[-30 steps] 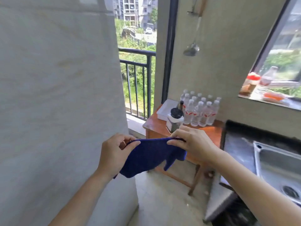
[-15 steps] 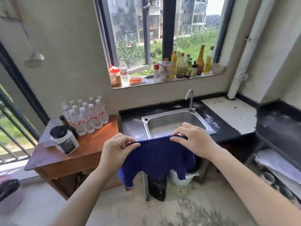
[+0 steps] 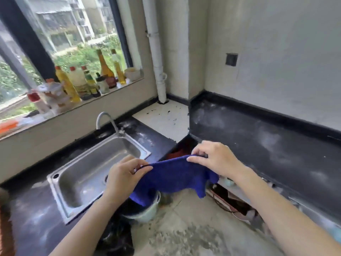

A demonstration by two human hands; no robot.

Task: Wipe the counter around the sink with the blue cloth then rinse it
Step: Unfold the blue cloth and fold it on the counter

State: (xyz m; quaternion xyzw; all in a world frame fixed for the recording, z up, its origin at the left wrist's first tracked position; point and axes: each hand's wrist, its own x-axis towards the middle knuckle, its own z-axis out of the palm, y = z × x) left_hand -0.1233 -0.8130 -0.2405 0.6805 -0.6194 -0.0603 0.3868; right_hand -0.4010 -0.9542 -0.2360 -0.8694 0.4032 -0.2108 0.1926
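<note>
blue cloth [image 3: 175, 176]: soft terry-type fabric, light, zero stiffness. It sags between the two hold points and its corners hang loose below. Looks dry, can't confirm. Not fragile, not slippery. Expect it heavier and dripping once wet.

My call: the edge hold is fine for spreading it. For wiping, better to fold it into a pad under a flat palm, else it likely rolls up on the dusty surface.

Location: lower centre of the frame, in the air, stretched roughly level between both grips. It touches nothing but the hands. Behind it in the picture are the floor and a pale bucket [image 3: 147, 211]. The sink [image 3: 88, 169] sits to its left.

left grip [image 3: 123, 178]: thumb and forefinger pinch the cloth's top edge at its left end, other fingers curled, back of the hand to the camera. Forearm comes up from the bottom left.

right grip [image 3: 215, 159]: same pinch on the top edge at the right end, slightly higher in frame, knuckles up. Forearm enters from the bottom right.

table [image 3: 35, 215]: dark top around the sink with whitish smears, same on the run at the right of the frame. faucet [image 3: 106, 120] stands at the sink's far rim. Judging by the smears, wiping is not yet done; the next move needs the cloth lowered onto the table beside the sink rim.
</note>
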